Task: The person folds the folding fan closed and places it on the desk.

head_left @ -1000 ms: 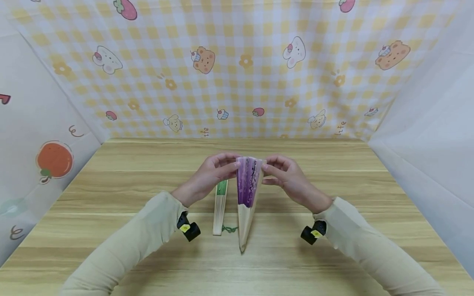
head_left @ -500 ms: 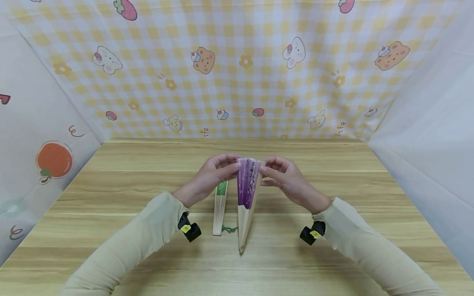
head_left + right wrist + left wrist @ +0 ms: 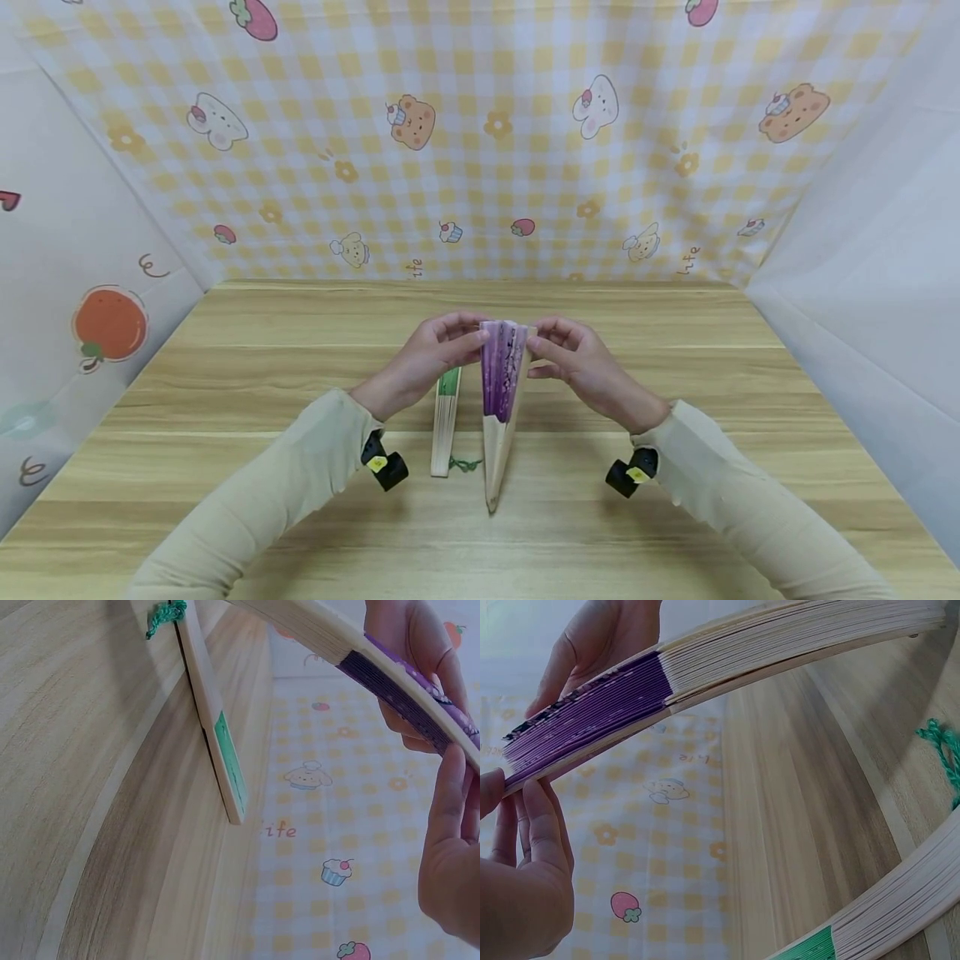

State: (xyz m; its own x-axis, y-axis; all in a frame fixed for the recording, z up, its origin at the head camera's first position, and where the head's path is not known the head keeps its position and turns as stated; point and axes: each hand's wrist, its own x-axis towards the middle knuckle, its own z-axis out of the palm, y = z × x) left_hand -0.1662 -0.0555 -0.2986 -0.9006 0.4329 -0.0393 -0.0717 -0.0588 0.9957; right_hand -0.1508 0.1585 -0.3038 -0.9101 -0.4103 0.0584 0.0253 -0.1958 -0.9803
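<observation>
A purple folding fan [image 3: 501, 375] with pale wooden ribs is held up over the table, spread just slightly, its narrow end pointing toward me. My left hand [image 3: 420, 354] pinches its upper left edge between thumb and fingers. On the opposite edge, my right hand [image 3: 588, 362] pinches the wooden outer rib. In the left wrist view the purple fan [image 3: 592, 712] shows its many folds side on. A green folding fan [image 3: 446, 425] lies folded on the table left of the purple one, its top partly hidden by my left hand. A green tassel [image 3: 467, 466] lies at its lower end.
The wood-grain table [image 3: 675, 517] spreads around both fans. A yellow checked cloth [image 3: 495, 183] with cartoon prints hangs behind its far edge, and white sheets [image 3: 885, 233] stand at both sides.
My right hand has shifted slightly left, bringing the purple fan's right edge a little closer to the left one. The green fan has stayed put.
</observation>
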